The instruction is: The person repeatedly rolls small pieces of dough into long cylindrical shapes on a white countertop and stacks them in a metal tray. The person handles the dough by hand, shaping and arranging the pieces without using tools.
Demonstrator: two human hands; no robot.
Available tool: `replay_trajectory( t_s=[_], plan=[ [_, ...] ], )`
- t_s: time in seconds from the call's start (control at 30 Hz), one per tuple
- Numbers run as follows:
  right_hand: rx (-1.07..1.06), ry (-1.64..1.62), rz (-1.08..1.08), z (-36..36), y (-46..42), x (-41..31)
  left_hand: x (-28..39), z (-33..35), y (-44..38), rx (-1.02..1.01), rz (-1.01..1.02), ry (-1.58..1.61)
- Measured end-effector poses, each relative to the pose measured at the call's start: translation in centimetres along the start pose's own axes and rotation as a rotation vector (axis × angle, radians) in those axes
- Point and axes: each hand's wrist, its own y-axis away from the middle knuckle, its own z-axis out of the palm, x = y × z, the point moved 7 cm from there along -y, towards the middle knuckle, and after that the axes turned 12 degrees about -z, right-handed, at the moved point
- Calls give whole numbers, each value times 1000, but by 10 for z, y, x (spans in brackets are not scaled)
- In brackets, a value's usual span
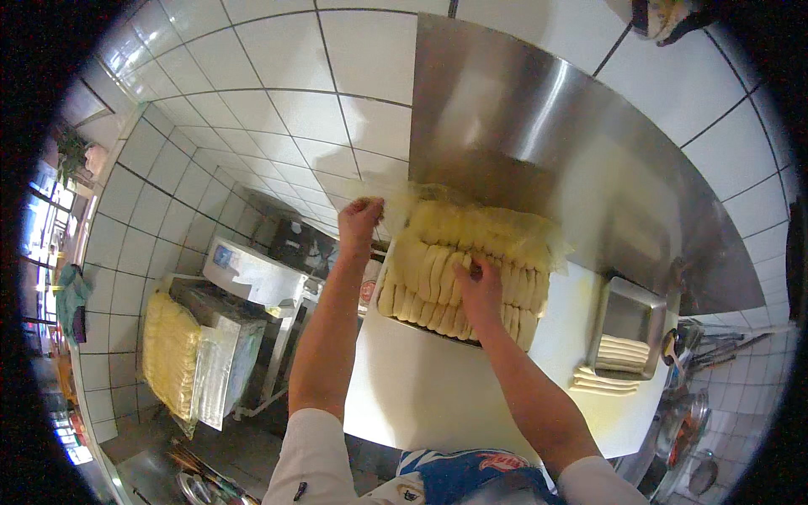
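Observation:
Rows of pale dough strips (435,315) lie packed on a tray on the white work board (416,391). Clear plastic film (480,221) covers their far part, against the metal backsplash. My left hand (361,221) is raised at the tray's far left corner, its fingers closed on the edge of the film. My right hand (480,284) is bent over the middle of the tray, fingertips at the dough strips; whether it grips one cannot be told.
On the right, a steel pan (631,309) holds several dough strips, with more strips (605,382) on the board beside it. A film-covered dough tray (170,353) sits at the left, next to a white machine (252,278). Metal bowls and utensils (713,350) stand at the far right.

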Motion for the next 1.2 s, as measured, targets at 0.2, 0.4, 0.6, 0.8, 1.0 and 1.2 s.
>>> replay_trajectory(
  t_s=[0.2,0.4,0.6,0.8,1.0,1.2],
  plan=[
    [-194,-112,-93,-3,10,-34,-54,-6,43,89,-8,-77],
    [-173,290,-174,20,10,-42,-47,25,89,117,132,-478],
    [-107,-358,1,22,20,-19,-19,38,101,102,64,-593],
    [-221,-136,-289,9,23,-43,-15,58,125,80,371,-787],
    [7,-193,-105,32,5,-33,-33,68,112,48,372,-613],
    [-204,-25,-836,0,70,-78,-12,36,178,-5,211,-149]
  ],
)
